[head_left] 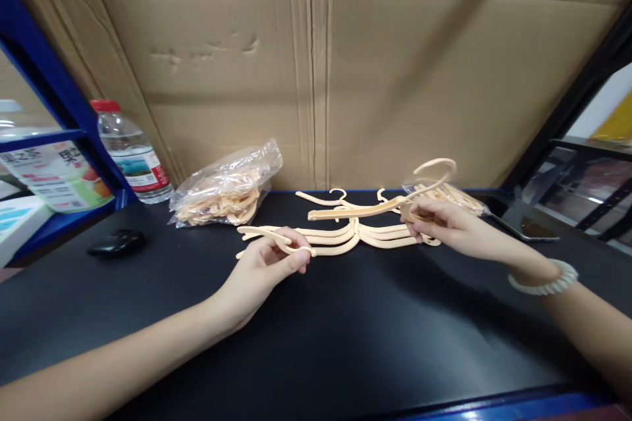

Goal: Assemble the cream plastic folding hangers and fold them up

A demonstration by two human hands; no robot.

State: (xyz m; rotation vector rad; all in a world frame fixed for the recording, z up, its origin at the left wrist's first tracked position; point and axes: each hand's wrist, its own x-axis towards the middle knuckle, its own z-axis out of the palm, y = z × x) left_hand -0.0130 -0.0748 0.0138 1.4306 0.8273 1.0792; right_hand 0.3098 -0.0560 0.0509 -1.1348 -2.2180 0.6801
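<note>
My left hand [269, 266] is closed on a beige plastic hanger arm [266, 233], a short curved piece pinched between thumb and fingers. Raised to the right, my right hand [437, 220] grips a beige plastic hanger [355, 212]. Its hook curls up above the fingers and one arm points left toward my left hand; the part inside the fingers is hidden. The two held pieces are apart. Behind and below them, several beige hangers [336, 250] lie stacked in rows on the black table [316, 342], partly covered by my hands.
A clear plastic bag [222, 191] of beige hanger parts rests at the back left, and another bag [457, 197] lies behind my right hand. A water bottle [133, 154] and a black mouse [117, 243] are at left. A phone [526, 227] lies at right; cardboard [222, 79] stands behind.
</note>
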